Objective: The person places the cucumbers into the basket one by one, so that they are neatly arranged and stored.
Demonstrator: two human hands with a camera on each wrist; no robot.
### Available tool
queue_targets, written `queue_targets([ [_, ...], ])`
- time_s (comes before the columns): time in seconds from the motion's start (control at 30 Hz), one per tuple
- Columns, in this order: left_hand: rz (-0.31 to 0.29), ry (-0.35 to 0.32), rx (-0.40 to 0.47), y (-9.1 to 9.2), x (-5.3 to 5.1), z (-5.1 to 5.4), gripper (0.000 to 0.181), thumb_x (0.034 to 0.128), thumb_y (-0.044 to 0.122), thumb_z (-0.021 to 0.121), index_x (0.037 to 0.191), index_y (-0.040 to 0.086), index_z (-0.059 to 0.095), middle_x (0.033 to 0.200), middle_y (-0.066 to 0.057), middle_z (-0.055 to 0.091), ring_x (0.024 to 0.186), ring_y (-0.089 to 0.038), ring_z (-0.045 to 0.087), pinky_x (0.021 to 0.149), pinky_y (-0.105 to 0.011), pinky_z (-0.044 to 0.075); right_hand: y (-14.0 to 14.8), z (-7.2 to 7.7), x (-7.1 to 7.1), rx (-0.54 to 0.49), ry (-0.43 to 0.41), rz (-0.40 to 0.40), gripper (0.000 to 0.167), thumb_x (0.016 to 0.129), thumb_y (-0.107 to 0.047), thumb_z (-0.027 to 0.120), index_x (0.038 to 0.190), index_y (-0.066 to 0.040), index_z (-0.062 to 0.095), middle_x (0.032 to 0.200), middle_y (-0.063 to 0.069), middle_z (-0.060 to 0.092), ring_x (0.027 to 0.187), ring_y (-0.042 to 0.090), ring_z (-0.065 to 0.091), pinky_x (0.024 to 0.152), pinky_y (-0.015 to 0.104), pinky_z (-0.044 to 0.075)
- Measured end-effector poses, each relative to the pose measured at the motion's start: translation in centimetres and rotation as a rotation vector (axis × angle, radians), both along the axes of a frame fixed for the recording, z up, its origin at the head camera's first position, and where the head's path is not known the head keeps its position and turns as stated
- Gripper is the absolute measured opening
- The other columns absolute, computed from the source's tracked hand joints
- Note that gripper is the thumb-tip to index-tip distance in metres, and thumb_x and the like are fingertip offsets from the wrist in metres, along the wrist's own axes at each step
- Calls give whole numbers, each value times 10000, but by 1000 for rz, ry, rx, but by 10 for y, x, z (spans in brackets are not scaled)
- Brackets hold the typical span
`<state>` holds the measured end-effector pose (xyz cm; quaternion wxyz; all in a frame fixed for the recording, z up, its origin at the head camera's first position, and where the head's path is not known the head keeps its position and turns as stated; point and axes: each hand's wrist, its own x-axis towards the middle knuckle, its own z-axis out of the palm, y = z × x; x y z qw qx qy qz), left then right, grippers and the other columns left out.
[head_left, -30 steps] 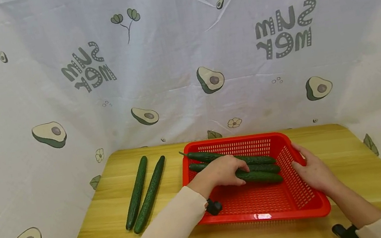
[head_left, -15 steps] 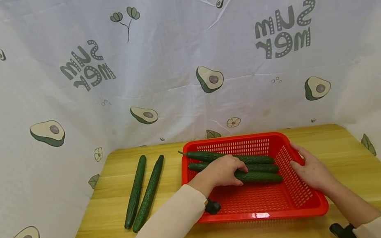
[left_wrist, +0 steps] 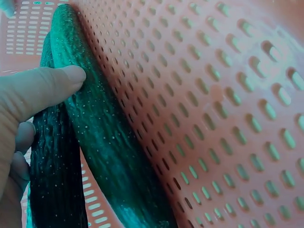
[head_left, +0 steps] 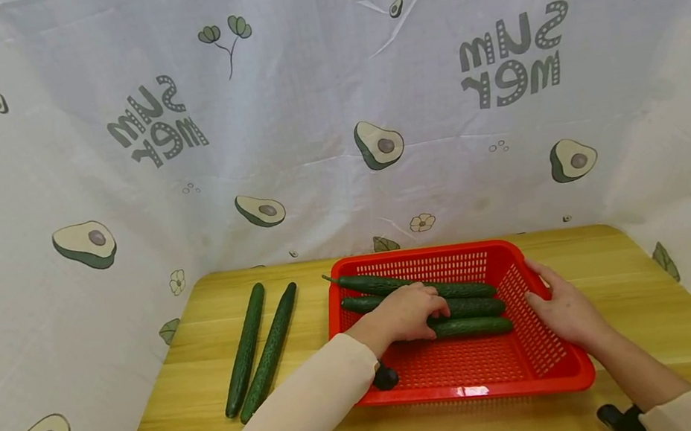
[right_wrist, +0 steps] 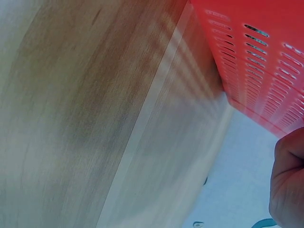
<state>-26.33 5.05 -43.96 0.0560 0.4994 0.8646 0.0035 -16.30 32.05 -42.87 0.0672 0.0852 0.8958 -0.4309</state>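
Note:
In the head view, a red plastic basket (head_left: 475,391) holds 3 green cucumbers lying side by side. My left hand (head_left: 404,311) reaches in over the front cucumber (head_left: 478,326) and the middle cucumber (head_left: 485,306). The left wrist view has my thumb (left_wrist: 66,78) on the front cucumber (left_wrist: 111,142), with curled fingertips at the far side of the darker cucumber (left_wrist: 54,166). Behind them lies the rear cucumber (head_left: 469,289), its stem over the rim. With my right hand (head_left: 567,308) I grip the basket's right rim; the right wrist view catches that hand (right_wrist: 289,185) only partly.
Two more cucumbers, one on the left (head_left: 246,348) and one beside it (head_left: 271,348), lie on the wooden table (head_left: 181,422) left of the basket. A white cloth (head_left: 300,102) printed with avocados hangs behind the table and along its sides.
The front cucumber has settled lower and straighter, its left part nearer the front. My left fingers now sit over the middle cucumber. My right hand keeps its place on the basket.

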Motion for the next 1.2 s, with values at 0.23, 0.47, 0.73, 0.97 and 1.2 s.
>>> queue_targets([
  [0.23,32,-99,45,-2,-2,3,342,907,314,789,1234,255,707,1104,75,684,1028,-79,623,949,-179,494,0,0,-1,-11,-11,1,700,1093,-220,406,1656,-116,5,1238,380,566,744,223,712,619,398,606],
  [0.47,43,-131,113,-4,-4,2,320,922,311,772,1228,248,703,1078,81,678,974,-52,623,902,-163,493,-1,1,-2,9,-13,-1,709,1085,-227,419,1657,-121,14,1271,390,547,743,207,704,618,388,599],
  [0.73,78,-160,271,-8,-3,11,341,936,335,755,1256,229,703,1090,77,690,1016,-72,635,938,-170,498,0,0,-2,15,-15,2,705,1087,-226,411,1657,-123,9,1273,395,542,737,201,701,616,393,601],
  [0.97,120,-169,467,-20,3,35,410,937,361,751,1311,210,679,1161,58,695,1033,-75,642,922,-167,504,0,2,-2,31,-17,9,704,1084,-221,409,1655,-108,13,1330,407,500,746,198,693,626,380,595],
  [1.2,200,-199,715,-69,18,58,431,918,279,782,1317,161,669,1148,-22,697,935,-183,643,797,-275,549,-1,1,-2,52,-8,12,703,1083,-223,410,1655,-104,19,1328,412,508,746,201,690,622,376,587],
])
